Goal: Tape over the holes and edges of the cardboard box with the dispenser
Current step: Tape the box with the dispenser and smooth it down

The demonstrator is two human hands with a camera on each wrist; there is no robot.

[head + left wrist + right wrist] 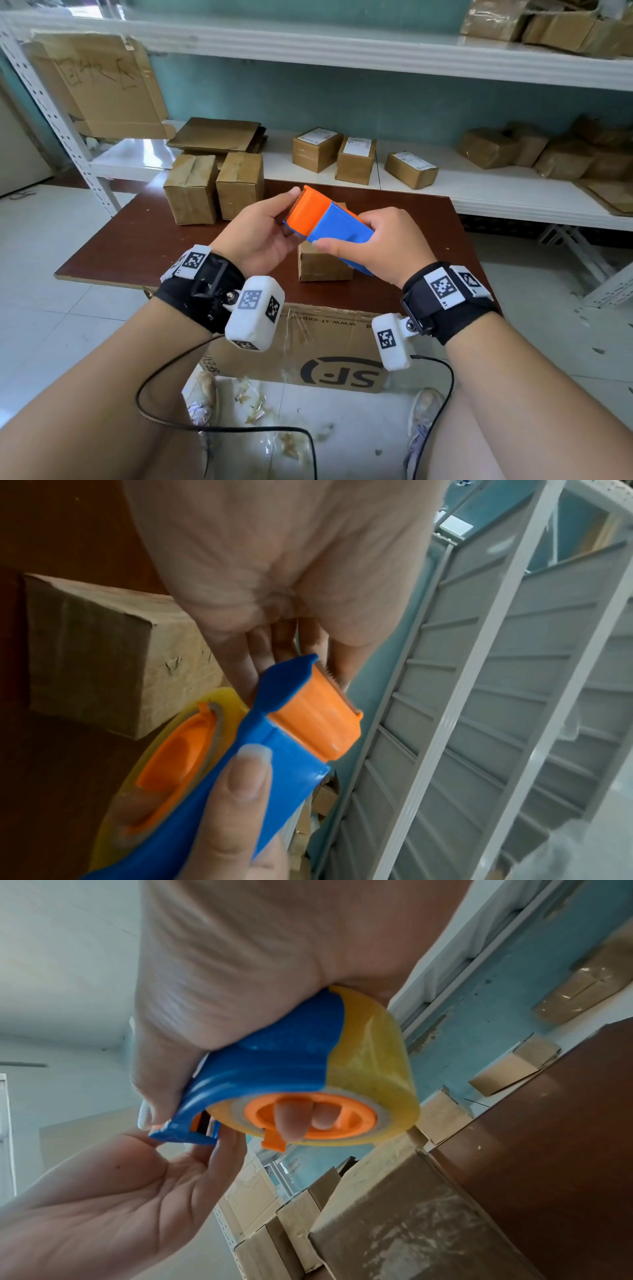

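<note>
I hold a blue and orange tape dispenser (329, 222) in both hands, above a small cardboard box (325, 269) on the brown table (154, 240). My right hand (376, 240) grips the blue body, with two fingers pushed through the orange core of the yellowish tape roll (373, 1056). My left hand (274, 219) pinches the orange cutter end, thumb on top beside the serrated blade (334, 679) and fingers beneath. The small box (103, 656) looks scuffed and partly taped; the dispenser hides its top in the head view.
Two taller boxes (191, 188) (239, 181) stand at the table's back left. The white shelf (428, 192) behind carries labelled parcels (356, 157) and flattened cardboard (219, 133). A large printed carton (308, 353) sits under the table's front edge. Cables hang from my wrists.
</note>
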